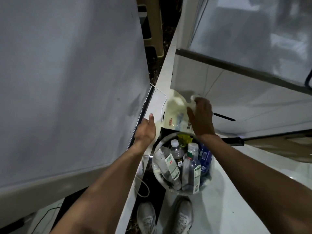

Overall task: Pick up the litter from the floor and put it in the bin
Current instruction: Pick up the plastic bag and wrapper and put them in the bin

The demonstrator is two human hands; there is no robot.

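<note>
Litter: a pale, crumpled plastic bag (177,110) with red and blue print, held up just beyond the far rim of the bin, clear of the floor.
Right hand: the right hand (200,117) has its fingers curled round the bunched top of the bag and grips it there.
Left hand: the left hand (146,129) is just beside the bag's lower left edge, thumb up; whether it pinches that edge or only steadies it I cannot tell.
Handling: the bag looks light, thin and limp, likely slick and prone to billow or catch on the rim; a gathered fistful at the neck is the surest hold, with the loose skirt tucked in by the other hand.
Bin: the bin (156,159) stands on the floor before the person's grey shoes (164,217), lined with clear plastic and packed with upright plastic bottles (184,164), so room is tight and the bag may need pressing down.
Surroundings: a white cable (162,102) trails near the bag, and a grey panel (67,81) rises at the left.
</note>
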